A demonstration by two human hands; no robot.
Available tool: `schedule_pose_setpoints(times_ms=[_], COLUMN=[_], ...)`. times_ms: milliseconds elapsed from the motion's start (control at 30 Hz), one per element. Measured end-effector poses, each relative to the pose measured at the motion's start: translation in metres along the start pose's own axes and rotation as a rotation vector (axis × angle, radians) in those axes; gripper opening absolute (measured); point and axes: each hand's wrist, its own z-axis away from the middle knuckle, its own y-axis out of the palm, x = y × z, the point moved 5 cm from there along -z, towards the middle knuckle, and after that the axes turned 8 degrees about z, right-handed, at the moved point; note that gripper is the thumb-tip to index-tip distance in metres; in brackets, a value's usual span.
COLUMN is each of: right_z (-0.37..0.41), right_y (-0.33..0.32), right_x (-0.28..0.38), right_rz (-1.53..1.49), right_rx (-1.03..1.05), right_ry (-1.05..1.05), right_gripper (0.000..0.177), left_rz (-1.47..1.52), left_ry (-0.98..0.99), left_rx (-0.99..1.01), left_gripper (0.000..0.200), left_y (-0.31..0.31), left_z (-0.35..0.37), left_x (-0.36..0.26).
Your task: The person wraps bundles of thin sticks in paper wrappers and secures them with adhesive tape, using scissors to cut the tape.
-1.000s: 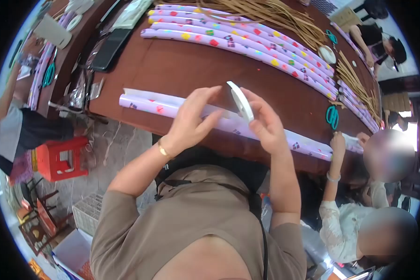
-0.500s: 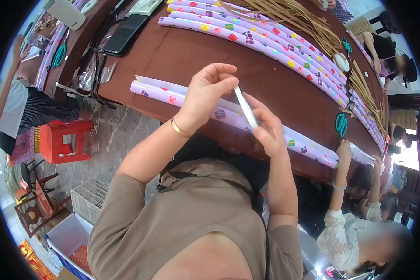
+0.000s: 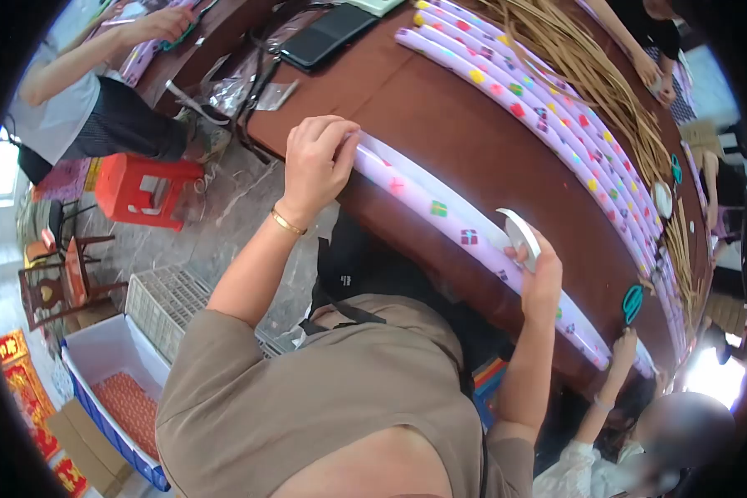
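A lilac wrapping paper roll (image 3: 415,192) with a printed gift pattern lies along the near edge of the brown table. My left hand (image 3: 319,162) is closed around the roll's left end, with a bracelet at the wrist. Against the roll's right half is my right hand (image 3: 542,278), which grips a white roll of tape (image 3: 520,232) standing on edge between thumb and fingers. Whether a strip of tape hangs from it cannot be made out.
Several finished lilac rolls (image 3: 548,124) and brown paper strips (image 3: 589,83) lie farther back on the table (image 3: 440,108). A black phone (image 3: 328,37) is at the upper left. Teal scissors (image 3: 632,304) lie at right, near another person's hand (image 3: 625,342). A red stool (image 3: 145,189) stands left.
My left hand has moved from above the roll's middle to its left end. My right hand has shifted right with the tape, and the view has turned.
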Motion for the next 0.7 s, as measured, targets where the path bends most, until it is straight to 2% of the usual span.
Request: schedule_pose_setpoints(times_ms=[67, 100, 167, 233, 267, 333, 367, 433, 467, 533, 567, 633, 700], right_z=[-0.011, -0.015, -0.034, -0.054, -0.065, -0.089, -0.101, -0.117, -0.119, -0.119, -0.118, -0.116, -0.116], right_y=[0.008, 0.012, 0.028, 0.054, 0.069, 0.109, 0.123, 0.155, 0.161, 0.173, 0.176, 0.174, 0.174], right_x=[0.009, 0.014, 0.025, 0.038, 0.049, 0.068, 0.065, 0.066, 0.066, 0.067, 0.067, 0.074, 0.075], right_rz=[0.036, 0.073, 0.067, -0.168, -0.163, -0.208, -0.212, -0.223, -0.228, -0.149, -0.156, -0.019, -0.004], right_rx=[0.021, 0.021, 0.043, 0.054, 0.054, 0.219, 0.222, 0.449, 0.458, 0.492, 0.506, 0.498, 0.489], right_ry=[0.011, 0.021, 0.002, 0.047, 0.050, 0.051, 0.052, -0.112, -0.114, -0.185, -0.180, -0.314, -0.323], right_gripper=[0.068, 0.071, 0.071, 0.066, 0.066, 0.055, 0.055, 0.061, 0.061, 0.059, 0.059, 0.062, 0.063], left_rz=[-0.006, 0.000, 0.027, 0.010, 0.015, 0.036, 0.031, 0.131, 0.122, 0.361, 0.352, 0.715, 0.740], left_ry=[0.029, 0.073, 0.032, 0.042, 0.038, 0.041, 0.038, -0.095, -0.099, -0.333, -0.347, -0.473, -0.564], left_rx=[0.042, 0.091, 0.129, 0.213, 0.212, 0.237, 0.239, 0.240, 0.237, 0.370, 0.366, 0.359, 0.406], left_gripper=[0.009, 0.009, 0.009, 0.013, 0.013, 0.016, 0.016, 0.017, 0.017, 0.027, 0.027, 0.032, 0.034], left_y=[-0.006, -0.006, -0.003, 0.000, 0.001, 0.002, 0.001, -0.001, -0.006, -0.009, -0.011, -0.009, -0.012], left_z=[0.002, 0.003, 0.006, 0.003, 0.001, -0.002, -0.004, -0.009, -0.015, -0.020, -0.020, -0.018, -0.018], left_x=[0.011, 0.013, 0.020, 0.018, 0.017, 0.015, 0.015, 0.020, 0.022, 0.033, 0.037, 0.043, 0.046])
